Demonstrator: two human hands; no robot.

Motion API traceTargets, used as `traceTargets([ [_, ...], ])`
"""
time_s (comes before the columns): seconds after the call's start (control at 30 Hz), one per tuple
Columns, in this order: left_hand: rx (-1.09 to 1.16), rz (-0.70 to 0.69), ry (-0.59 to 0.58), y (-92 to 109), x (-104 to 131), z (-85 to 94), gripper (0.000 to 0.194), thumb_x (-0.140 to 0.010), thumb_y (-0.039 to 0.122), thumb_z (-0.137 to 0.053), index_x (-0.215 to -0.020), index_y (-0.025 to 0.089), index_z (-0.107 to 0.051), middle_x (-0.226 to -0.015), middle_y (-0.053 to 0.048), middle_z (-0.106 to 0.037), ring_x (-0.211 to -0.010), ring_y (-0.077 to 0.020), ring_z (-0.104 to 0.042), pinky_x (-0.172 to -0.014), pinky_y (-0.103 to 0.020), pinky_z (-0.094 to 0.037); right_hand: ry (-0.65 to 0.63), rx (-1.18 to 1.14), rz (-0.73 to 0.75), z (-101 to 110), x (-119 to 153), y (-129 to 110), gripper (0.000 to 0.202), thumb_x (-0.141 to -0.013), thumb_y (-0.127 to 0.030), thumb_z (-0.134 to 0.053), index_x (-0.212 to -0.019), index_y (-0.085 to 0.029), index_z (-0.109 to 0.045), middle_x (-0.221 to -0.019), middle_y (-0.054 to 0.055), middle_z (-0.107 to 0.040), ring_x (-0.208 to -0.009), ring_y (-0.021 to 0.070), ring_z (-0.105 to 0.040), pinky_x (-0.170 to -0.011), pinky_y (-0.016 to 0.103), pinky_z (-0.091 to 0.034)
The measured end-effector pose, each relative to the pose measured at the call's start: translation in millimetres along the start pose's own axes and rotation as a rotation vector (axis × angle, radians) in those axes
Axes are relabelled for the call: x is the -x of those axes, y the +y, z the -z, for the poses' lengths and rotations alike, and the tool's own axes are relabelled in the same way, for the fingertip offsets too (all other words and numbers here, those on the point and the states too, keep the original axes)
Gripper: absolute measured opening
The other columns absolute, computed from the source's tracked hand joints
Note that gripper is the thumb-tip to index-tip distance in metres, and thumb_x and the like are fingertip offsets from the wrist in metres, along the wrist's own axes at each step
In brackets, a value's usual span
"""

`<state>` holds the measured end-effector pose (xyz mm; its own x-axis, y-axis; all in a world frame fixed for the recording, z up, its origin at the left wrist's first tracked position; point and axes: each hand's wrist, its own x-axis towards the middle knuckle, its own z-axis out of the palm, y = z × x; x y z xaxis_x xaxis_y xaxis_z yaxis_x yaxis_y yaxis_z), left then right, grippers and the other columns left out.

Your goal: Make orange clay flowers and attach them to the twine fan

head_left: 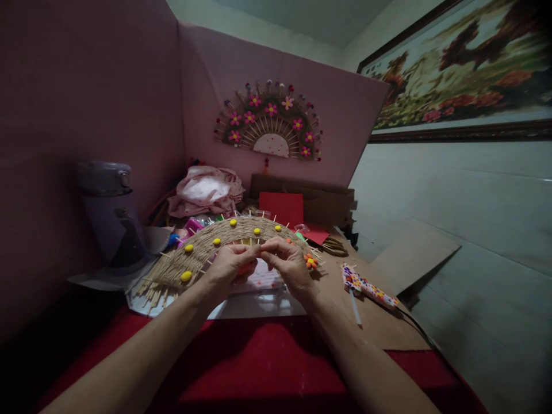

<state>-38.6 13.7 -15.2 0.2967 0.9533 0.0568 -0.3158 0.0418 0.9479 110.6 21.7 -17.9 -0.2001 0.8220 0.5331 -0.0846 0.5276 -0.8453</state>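
My left hand (232, 265) and my right hand (290, 267) meet over the lower middle of a woven fan (226, 236). The fingers of both are pinched together at one spot; what they hold there is too small to make out. Something orange shows under the left fingers. The fan is an arch of twine woven over thin sticks, lying on a white sheet (259, 307). Yellow oval pieces (188, 248) dot its arch, and an orange flower with a yellow centre (310, 261) sits at its right end.
On the right, a flower-patterned glue gun (366, 287) with a cord lies on brown cardboard (388, 333). A lidded bottle (112, 215) stands at left. Behind are pink cloth (207, 192) and red card (282, 208). A finished-looking fan (271, 123) hangs on the pink panel (336, 126).
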Motion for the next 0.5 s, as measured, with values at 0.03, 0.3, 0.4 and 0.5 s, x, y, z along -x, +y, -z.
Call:
traceTargets([
  [0.03, 0.002, -0.007, 0.006, 0, 0, -0.1, 0.04, -0.061, 0.047, -0.076, -0.06, 0.014, -0.053, -0.045, 0.006, -0.041, -0.036, -0.0026, -0.028, -0.034, -0.017, -0.011, -0.001, -0.002, -0.004, 0, 0, 2, 0.017, -0.069, -0.033, -0.073, -0.078, -0.019, -0.068, -0.07, -0.001, -0.056, -0.061, 0.0101, -0.048, -0.049, 0.021, -0.04],
  [0.3, -0.047, 0.077, 0.041, 0, -1, -0.4, 0.042, -0.065, 0.054, -0.071, -0.065, 0.015, -0.054, -0.044, 0.006, -0.041, -0.036, -0.0042, -0.029, -0.033, -0.016, -0.013, 0.137, 0.192, 0.231, -7, 4, 12, 0.008, -0.074, -0.026, -0.071, -0.071, -0.02, -0.066, -0.07, -0.001, -0.052, -0.067, 0.0119, -0.049, -0.06, 0.026, -0.041],
  [0.4, -0.056, 0.039, 0.039, 1, -2, 1.5, 0.042, -0.062, 0.049, -0.074, -0.06, 0.015, -0.051, -0.042, 0.007, -0.038, -0.036, -0.0031, -0.027, -0.033, -0.016, -0.013, 0.158, 0.259, 0.25, -12, 9, 14, 0.006, -0.076, -0.021, -0.068, -0.082, -0.022, -0.069, -0.075, 0.0, -0.053, -0.068, 0.0121, -0.05, -0.06, 0.026, -0.041],
  [0.5, -0.062, -0.008, 0.09, 3, -3, 4.0, 0.039, -0.061, 0.046, -0.076, -0.063, 0.015, -0.053, -0.044, 0.007, -0.04, -0.036, -0.0031, -0.029, -0.033, -0.016, -0.014, 0.121, 0.279, 0.254, -17, 13, 15, 0.025, -0.078, -0.017, -0.063, -0.102, -0.024, -0.066, -0.086, 0.001, -0.055, -0.07, 0.012, -0.052, -0.058, 0.025, -0.043],
])
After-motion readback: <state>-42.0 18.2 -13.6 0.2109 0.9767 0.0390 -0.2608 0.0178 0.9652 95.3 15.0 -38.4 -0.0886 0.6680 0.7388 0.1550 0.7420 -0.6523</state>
